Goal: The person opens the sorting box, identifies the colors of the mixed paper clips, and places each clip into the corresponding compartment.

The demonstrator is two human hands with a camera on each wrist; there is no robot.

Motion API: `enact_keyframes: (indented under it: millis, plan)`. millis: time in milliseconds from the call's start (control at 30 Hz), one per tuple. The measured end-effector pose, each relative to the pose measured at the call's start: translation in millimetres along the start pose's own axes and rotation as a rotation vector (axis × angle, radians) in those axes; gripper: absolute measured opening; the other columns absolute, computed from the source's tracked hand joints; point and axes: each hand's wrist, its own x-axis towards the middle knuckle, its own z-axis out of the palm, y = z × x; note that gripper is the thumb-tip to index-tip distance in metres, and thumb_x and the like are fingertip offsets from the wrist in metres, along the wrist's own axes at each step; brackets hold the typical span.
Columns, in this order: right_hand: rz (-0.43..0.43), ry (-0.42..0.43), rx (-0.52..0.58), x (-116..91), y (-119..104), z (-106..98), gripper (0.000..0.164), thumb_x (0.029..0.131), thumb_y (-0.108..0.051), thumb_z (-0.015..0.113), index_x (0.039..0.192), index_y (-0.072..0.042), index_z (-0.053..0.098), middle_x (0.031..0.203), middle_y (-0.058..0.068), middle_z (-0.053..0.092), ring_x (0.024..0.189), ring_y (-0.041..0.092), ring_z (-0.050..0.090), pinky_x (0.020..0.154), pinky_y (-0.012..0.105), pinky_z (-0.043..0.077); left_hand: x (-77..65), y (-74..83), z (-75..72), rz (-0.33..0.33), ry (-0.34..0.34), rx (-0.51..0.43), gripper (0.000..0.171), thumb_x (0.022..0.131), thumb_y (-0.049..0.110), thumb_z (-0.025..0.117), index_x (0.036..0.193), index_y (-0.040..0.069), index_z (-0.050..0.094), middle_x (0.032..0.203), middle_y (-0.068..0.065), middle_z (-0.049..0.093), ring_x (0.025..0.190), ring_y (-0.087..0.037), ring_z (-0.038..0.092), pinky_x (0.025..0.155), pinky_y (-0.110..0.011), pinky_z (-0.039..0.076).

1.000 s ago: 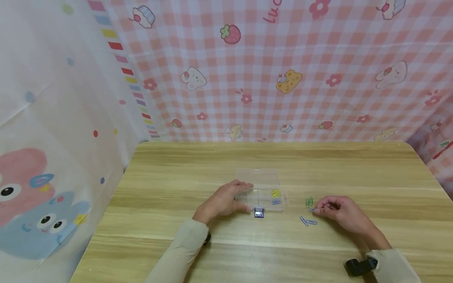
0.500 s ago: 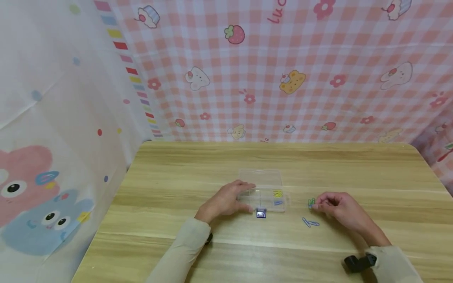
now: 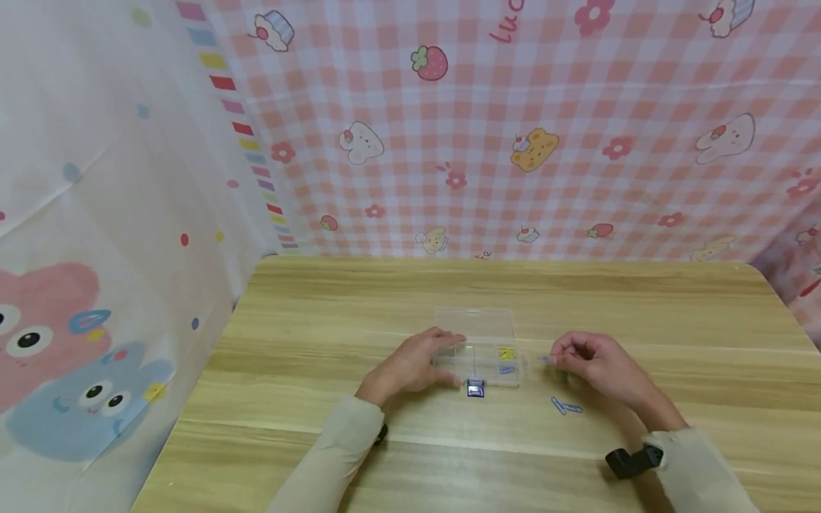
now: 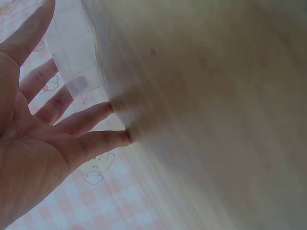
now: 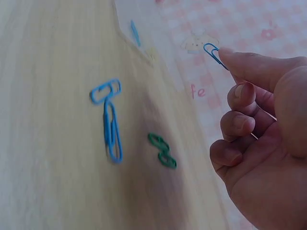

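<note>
Two loose blue clips (image 5: 107, 115) lie touching on the bench (image 3: 308, 313) near the right hand (image 3: 593, 363), with two green clips (image 5: 163, 150) close by, all placed, I think, for that hand's easy reach. The right hand is raised off the surface, thumb and forefinger pinched narrow on another blue clip, the held clip (image 5: 217, 56), the other fingers curled in. It grips one end only, so the wire sticks out toward the box (image 3: 517, 365), presumably to leave that tip free. The clear box has its lid (image 3: 477, 324) folded back on the far side; at its right end yellow bits (image 3: 506, 353) and boxed blue clips (image 3: 507, 370) sit in separate compartments, apparently parted by colour. Around the left end the left hand (image 3: 413, 362) spreads wide, thumb in front, straight fingers behind, likely steadying it; how hard they press I cannot tell.
</note>
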Motion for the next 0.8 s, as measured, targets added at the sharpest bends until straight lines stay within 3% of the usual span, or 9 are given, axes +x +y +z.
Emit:
enact_keyframes:
  millis: [133, 533, 800]
  plan:
    - [-0.032, -0.006, 0.03, 4.2, -5.9, 5.5, 0.004, 0.094, -0.007, 0.066, 0.094, -0.003, 0.066, 0.082, 0.007, 0.058, 0.071, 0.012, 0.051, 0.059, 0.025, 0.045, -0.8, 0.3, 0.5, -0.007, 0.002, -0.005, 0.071, 0.085, 0.035, 0.078, 0.148, 0.027, 0.047, 0.15, -0.005, 0.045, 0.135, -0.024, 0.046, 0.112, -0.041, 0.039]
    - [-0.007, -0.044, 0.092, 12.3, -13.1, 18.9, 0.004, 0.095, -0.006, 0.064, 0.097, -0.003, 0.066, 0.082, 0.008, 0.054, 0.071, 0.014, 0.049, 0.058, 0.023, 0.043, -0.6, 0.5, 2.1, 0.001, 0.025, -0.026, 0.057, 0.084, 0.034, 0.079, 0.135, 0.023, 0.055, 0.142, -0.003, 0.052, 0.125, -0.021, 0.052, 0.106, -0.04, 0.044]
    - [-0.011, -0.057, 0.11, 14.8, -16.5, 27.7, 0.005, 0.095, -0.004, 0.063, 0.098, -0.002, 0.066, 0.082, 0.008, 0.054, 0.07, 0.013, 0.048, 0.057, 0.022, 0.042, -1.3, 1.3, 2.1, -0.017, 0.027, -0.017, 0.061, 0.083, 0.035, 0.079, 0.137, 0.023, 0.054, 0.141, -0.001, 0.052, 0.121, -0.019, 0.053, 0.105, -0.038, 0.044]
